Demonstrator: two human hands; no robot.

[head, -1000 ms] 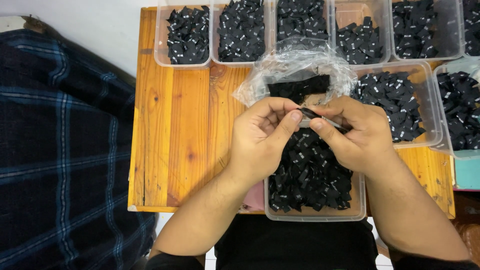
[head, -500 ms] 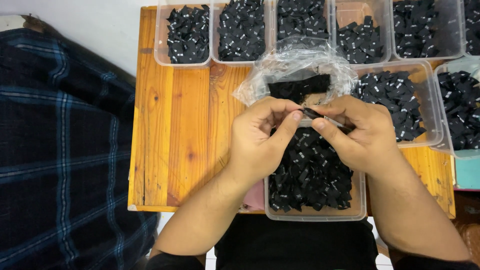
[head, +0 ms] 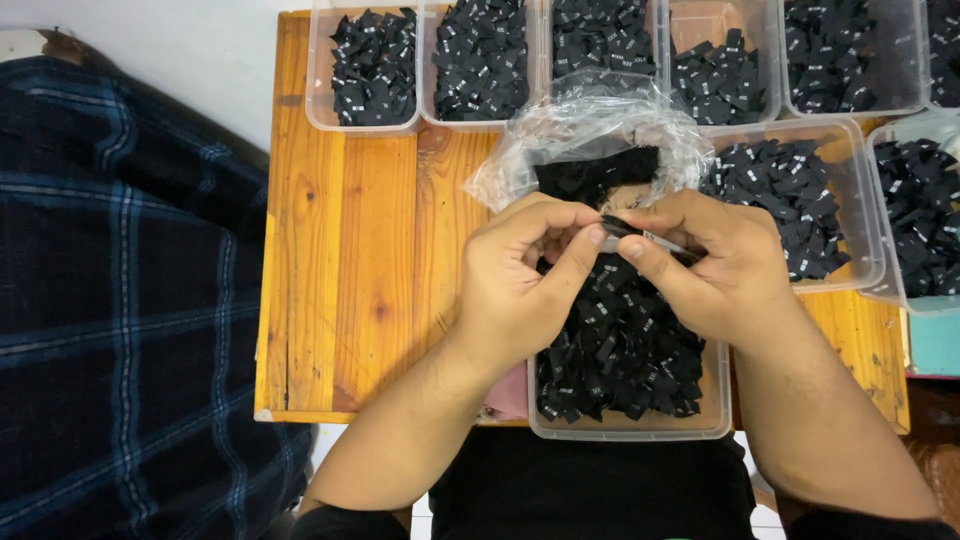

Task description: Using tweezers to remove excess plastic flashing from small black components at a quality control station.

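Item: small black label (head: pixel 628 229), pinched betw. our left hand (head: pixel 520 280) and right hand (head: pixel 722 268), fingertips closed on it, just above near tub (head: pixel 640 425) of same labels. Clear bag (head: pixel 590 130) behind tub. We'd say: keep grip light, separate one pc only.

A small black woven label (head: pixel 640 232) is pinched between both hands, held roughly level with a slight slant, its far end running toward the right hand (head: pixel 720 265). It is narrow and flat, with tiny white markings too small to make out. The left hand (head: pixel 520 280) grips its near end between thumb and forefinger. The label hangs just above a clear plastic tub (head: pixel 630 425) that sits at the near edge of the counter (head: pixel 350 250), filled with a loose heap of the same black labels (head: pixel 620 350), lying crumpled and overlapping at all angles.
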